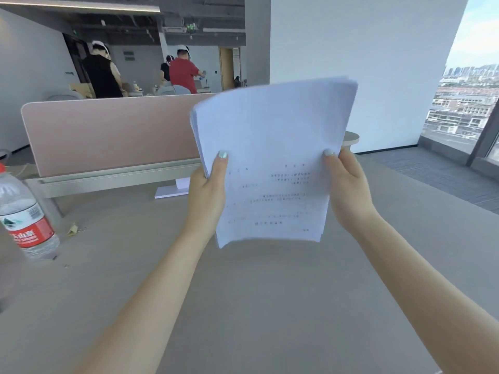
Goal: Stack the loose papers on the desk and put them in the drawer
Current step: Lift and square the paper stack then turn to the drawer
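A stack of white printed papers (272,147) is held upright above the grey desk (243,306), its lower edge lifted off the surface. My left hand (208,195) grips the stack's left edge, thumb on the front sheet. My right hand (348,190) grips the right edge the same way. The sheets fan slightly apart at the top corners. No drawer is in view.
A plastic water bottle (24,217) with a red label stands at the desk's left edge, a small paper scrap (72,230) beside it. A pink divider panel (113,133) runs along the desk's far side. People stand beyond it. A window is at the right.
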A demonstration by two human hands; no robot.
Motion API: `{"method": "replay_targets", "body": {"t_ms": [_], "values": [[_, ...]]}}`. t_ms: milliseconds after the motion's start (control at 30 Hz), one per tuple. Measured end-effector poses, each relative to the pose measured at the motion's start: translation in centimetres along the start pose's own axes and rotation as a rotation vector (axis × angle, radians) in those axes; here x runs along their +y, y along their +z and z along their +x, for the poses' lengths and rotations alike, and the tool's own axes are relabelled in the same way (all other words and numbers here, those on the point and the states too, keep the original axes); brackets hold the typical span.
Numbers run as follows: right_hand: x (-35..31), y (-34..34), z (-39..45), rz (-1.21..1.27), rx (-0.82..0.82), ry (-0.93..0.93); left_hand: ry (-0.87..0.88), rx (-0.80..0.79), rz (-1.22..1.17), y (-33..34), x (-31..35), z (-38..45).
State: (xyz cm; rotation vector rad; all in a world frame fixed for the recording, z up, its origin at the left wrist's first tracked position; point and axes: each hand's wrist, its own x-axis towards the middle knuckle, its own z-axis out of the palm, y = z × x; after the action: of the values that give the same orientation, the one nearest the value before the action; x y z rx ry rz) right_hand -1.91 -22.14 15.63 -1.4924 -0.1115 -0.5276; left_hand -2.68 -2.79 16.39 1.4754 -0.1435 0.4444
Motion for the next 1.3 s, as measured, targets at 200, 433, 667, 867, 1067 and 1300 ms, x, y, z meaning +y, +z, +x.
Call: {"method": "replay_targets", "body": {"t_ms": [200, 433, 667, 867, 1067, 1300], "values": [[0.3, 0.3, -1.1, -0.041, -0.071, 0.108, -0.096, -0.086, 0.022, 0.0, -1.9, 0.1], [3.7, 0.9, -3.0, -0.016, -0.045, 0.199, -0.181, -0.135, 0.086, 0.0, -4.5, -2.3], [4.2, -1.3, -2.4, 0.046, -0.188, 0.226, -0.217, -0.097, -0.01, -2.1, -5.1, -1.7], [6.8, -1.6, -4.3, -0.099, -0.315, 0.375, -0.345, -0.104, 0.077, -2.9, -7.9, -4.4], [5.2, -1.9, -4.1, 0.003, -0.339, 0.322, -0.244, -0.121, 0.053, -3.0, -6.1, -3.0], [8.7, -2.3, -7.6, -0.053, -0.393, 0.441, -0.327, -0.174, 0.099, -3.3, -9.4, -6.2]]}}
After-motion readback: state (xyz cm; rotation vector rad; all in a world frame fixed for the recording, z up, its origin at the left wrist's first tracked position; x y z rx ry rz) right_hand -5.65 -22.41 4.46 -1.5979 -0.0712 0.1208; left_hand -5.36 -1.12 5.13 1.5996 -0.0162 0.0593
